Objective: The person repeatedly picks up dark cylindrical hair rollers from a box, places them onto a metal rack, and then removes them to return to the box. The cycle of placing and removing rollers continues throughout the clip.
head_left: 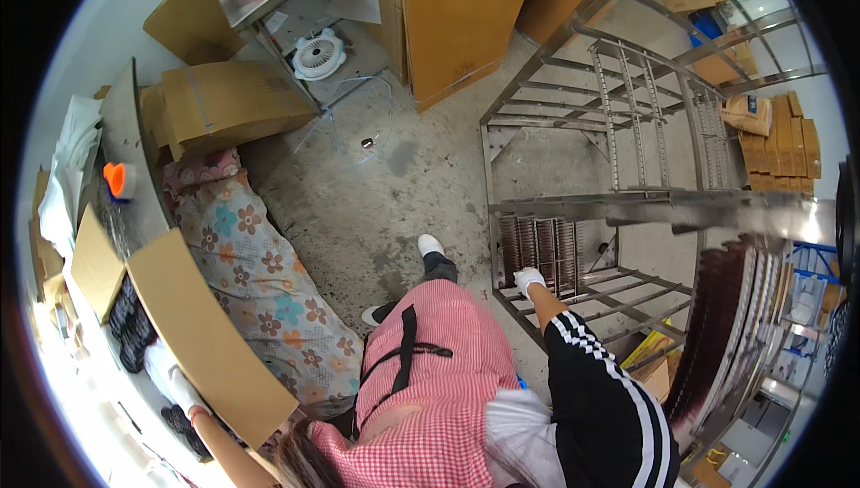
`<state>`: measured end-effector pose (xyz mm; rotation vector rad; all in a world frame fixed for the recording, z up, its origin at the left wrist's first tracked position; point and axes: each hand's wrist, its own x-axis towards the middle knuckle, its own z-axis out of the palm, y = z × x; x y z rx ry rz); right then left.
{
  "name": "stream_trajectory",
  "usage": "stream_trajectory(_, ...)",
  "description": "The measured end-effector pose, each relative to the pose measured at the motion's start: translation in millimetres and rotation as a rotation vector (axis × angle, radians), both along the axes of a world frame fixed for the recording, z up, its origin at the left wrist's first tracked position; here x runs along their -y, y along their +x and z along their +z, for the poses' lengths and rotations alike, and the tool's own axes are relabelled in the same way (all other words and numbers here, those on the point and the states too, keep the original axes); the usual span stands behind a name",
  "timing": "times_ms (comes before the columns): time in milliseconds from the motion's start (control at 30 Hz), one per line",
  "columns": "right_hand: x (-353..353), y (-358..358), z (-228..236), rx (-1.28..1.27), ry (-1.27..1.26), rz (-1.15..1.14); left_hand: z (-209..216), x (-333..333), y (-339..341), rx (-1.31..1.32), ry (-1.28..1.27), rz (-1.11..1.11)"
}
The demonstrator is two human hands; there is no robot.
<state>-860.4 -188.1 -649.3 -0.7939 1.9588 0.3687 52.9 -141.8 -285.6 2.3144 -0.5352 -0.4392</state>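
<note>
My left hand (pixel 183 391), in a white glove, reaches into an open cardboard box (pixel 202 331) at the lower left. Black coiled or bundled pieces (pixel 133 322) and something white (pixel 159 364) lie in the box beside it. How its fingers lie is too unclear to make out. My right hand (pixel 528 281), also gloved in white, is closed at the low near-left part of a metal rack (pixel 491 184). It touches the end of a row of dark brown, comb-like strips (pixel 537 242) on the rack; what its fingers grip is hidden.
A flowered cloth (pixel 260 264) covers something low beside the box. A roll of orange tape (pixel 118 180) stands on the left table. Ahead are a white fan (pixel 319 55), a tall cardboard carton (pixel 470 22) and flattened cardboard (pixel 224 107). More dark strips (pixel 708 336) hang at the right.
</note>
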Motion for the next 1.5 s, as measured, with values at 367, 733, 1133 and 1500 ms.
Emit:
stream_trajectory(367, 7, -68, -6, -0.524, 0.178, -0.487, 78, 41, -85, -0.078, 0.078, 0.159)
stream_trajectory(733, -55, -27, -92, 0.132, -0.296, -0.738, 103, 61, -74, -0.136, 0.038, 0.104)
stream_trajectory(1133, 61, 61, 227, 0.834, -0.333, -0.264, 190, 33, -230, 0.478, 0.026, -0.447)
stream_trajectory(1500, 150, 354, 583, 1.125, -1.215, 0.527, 299, 38, -334, -0.593, -0.642, -1.135)
